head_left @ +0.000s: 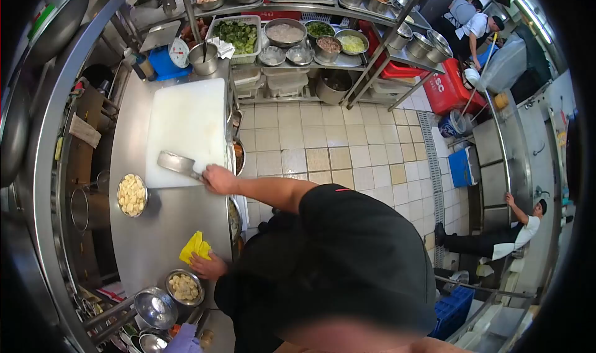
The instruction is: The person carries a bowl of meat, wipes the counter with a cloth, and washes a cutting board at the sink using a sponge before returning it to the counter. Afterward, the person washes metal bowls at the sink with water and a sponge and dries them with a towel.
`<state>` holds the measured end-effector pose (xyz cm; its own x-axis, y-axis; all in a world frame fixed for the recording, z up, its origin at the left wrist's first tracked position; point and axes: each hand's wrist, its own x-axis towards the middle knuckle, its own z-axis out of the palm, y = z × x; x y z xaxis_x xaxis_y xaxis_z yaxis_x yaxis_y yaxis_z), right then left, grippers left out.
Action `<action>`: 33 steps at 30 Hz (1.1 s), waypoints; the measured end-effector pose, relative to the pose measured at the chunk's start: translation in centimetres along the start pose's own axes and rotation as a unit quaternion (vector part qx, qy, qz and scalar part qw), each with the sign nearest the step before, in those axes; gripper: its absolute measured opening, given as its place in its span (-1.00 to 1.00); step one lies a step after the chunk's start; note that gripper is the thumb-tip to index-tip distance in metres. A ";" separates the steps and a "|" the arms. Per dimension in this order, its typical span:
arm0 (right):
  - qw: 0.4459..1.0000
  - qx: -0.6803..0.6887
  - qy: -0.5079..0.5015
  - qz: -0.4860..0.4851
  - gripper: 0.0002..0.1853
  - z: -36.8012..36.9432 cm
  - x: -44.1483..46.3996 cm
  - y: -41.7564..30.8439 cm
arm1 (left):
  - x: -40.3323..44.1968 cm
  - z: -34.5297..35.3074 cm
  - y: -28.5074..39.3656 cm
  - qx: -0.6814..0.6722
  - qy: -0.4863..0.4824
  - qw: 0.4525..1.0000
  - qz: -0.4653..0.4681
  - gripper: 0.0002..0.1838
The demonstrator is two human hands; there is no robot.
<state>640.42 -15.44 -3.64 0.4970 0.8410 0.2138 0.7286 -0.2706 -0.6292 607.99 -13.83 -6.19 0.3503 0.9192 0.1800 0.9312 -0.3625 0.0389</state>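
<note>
right grip (220,179): closed round broad-bladed metal cleaver (176,162) | left grip (210,266): at crumpled yellow cloth (195,247), hold unclear | smooth steel bench (180,213)

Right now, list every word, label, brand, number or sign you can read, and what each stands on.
"SC", perhaps part of a longer word, in white on the red plastic box; smaller print below is too small.
Round white scale dial: markings too small to read.
Blue-and-white plastic bucket: print too blurred to read.
</note>
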 end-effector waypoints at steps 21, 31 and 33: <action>0.933 0.292 0.098 0.186 -0.76 -13.2 3.5 10.6 | 2.4 -10.3 6.0 -0.140 0.071 0.986 0.062 -0.33; 0.965 0.100 0.102 0.219 -0.49 -16.5 23.3 28.4 | 8.2 -7.2 28.7 -0.538 -0.266 0.764 -0.236 -0.44; 0.968 0.067 -0.010 0.242 -0.39 -19.2 24.4 27.3 | 8.8 -3.7 28.6 -0.472 -0.243 0.818 -0.223 -0.45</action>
<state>681.48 -11.27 -1.21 0.7541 0.6409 -0.1436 0.3446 -0.5722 -0.7443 637.32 -16.71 0.18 0.2091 0.8625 -0.4609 0.5654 0.2779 0.7766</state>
